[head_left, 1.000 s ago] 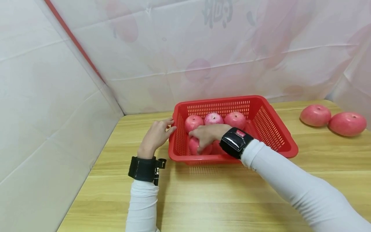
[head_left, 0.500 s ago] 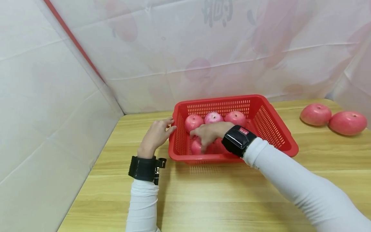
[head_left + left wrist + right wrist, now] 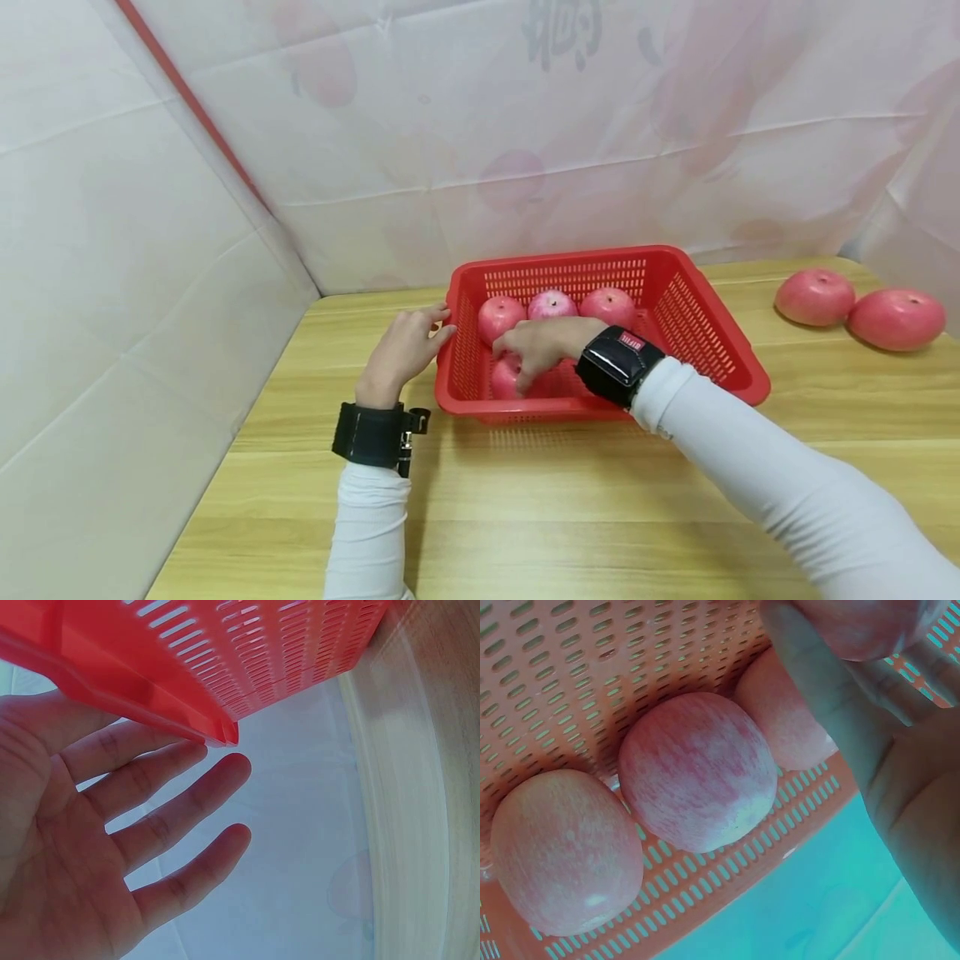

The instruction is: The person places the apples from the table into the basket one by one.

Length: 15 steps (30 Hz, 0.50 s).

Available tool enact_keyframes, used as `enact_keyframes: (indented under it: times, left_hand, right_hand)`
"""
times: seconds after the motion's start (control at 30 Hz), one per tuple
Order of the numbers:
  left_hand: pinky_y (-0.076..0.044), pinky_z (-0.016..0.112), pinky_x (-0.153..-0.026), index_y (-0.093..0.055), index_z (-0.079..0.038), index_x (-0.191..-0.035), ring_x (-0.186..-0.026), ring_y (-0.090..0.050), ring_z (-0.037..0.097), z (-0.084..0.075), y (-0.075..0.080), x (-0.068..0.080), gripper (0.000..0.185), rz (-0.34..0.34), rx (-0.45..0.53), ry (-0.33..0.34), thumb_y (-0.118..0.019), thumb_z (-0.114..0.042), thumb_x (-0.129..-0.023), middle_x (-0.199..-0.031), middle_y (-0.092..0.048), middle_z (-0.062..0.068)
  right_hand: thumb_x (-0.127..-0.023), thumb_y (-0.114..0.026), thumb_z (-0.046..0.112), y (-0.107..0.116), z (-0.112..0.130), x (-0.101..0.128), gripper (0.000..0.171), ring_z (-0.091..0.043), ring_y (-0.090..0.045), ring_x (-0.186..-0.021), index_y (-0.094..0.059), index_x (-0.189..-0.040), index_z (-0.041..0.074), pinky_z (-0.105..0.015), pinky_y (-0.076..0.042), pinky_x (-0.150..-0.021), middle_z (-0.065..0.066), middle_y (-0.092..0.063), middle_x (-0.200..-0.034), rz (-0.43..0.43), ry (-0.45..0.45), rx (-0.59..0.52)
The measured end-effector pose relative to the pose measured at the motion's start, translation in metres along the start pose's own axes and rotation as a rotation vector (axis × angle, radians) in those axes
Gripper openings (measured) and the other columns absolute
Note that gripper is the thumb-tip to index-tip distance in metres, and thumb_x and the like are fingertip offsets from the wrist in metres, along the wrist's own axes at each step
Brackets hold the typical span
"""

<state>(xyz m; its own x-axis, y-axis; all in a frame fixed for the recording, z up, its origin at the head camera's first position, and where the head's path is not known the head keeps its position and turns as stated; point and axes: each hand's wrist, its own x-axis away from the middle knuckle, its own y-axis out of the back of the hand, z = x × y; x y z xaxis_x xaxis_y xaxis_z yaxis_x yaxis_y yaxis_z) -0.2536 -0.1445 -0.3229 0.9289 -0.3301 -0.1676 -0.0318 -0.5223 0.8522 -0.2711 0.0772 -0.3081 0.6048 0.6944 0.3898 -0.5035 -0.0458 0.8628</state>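
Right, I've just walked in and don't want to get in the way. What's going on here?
Someone's right hand holds an apple near the front left of the red basket. Their left hand is at the basket's left rim, fingers loosely extended. Three apples sit in a row along the back inside, and two others are on the table to the right. I can't tell whether the held apple touches the basket's floor.

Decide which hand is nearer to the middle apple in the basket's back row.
Right. The right hand, its grip on another apple, is just in front of the middle apple; the left hand is farther off, at the basket's left rim.
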Motion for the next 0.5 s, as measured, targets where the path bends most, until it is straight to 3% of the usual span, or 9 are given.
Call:
enact_keyframes:
  times: [0.2, 0.4, 0.5]
  left_hand:
    - [-0.059, 0.032, -0.075, -0.060, 0.001, -0.139, -0.091, -0.071, 0.026, 0.0004, -0.0010, 0.0001, 0.042, 0.004, 0.009, 0.016, -0.066, -0.013, -0.100, -0.131, -0.064, 0.020]
    - [-0.060, 0.034, -0.078, -0.060, 0.001, -0.139, -0.098, -0.070, 0.029, -0.0006, -0.0007, -0.0001, 0.042, 0.006, 0.015, 0.022, -0.066, -0.013, -0.100, -0.135, -0.062, 0.020]
    - [-0.059, 0.036, -0.082, -0.061, 0.002, -0.138, -0.106, -0.068, 0.031, -0.0004, -0.0010, -0.0006, 0.041, 0.003, 0.007, 0.014, -0.066, -0.013, -0.100, -0.137, -0.061, 0.020]
  right_hand:
    - [-0.085, -0.081, 0.027, -0.0009, -0.0005, -0.0002, 0.064, -0.022, -0.054, -0.107, -0.057, -0.141, 0.006, -0.036, -0.050, -0.090, -0.005, -0.061, -0.116, -0.013, -0.002, 0.016]
    - [-0.086, -0.080, 0.028, -0.0009, 0.0002, -0.0006, 0.062, -0.023, -0.054, -0.107, -0.057, -0.140, 0.006, -0.037, -0.049, -0.091, -0.005, -0.062, -0.115, -0.010, -0.003, 0.026]
    - [-0.087, -0.079, 0.032, -0.0005, -0.0012, 0.0016, 0.066, -0.025, -0.053, -0.115, -0.055, -0.142, 0.005, -0.040, -0.047, -0.098, -0.006, -0.061, -0.123, -0.020, -0.002, -0.010]
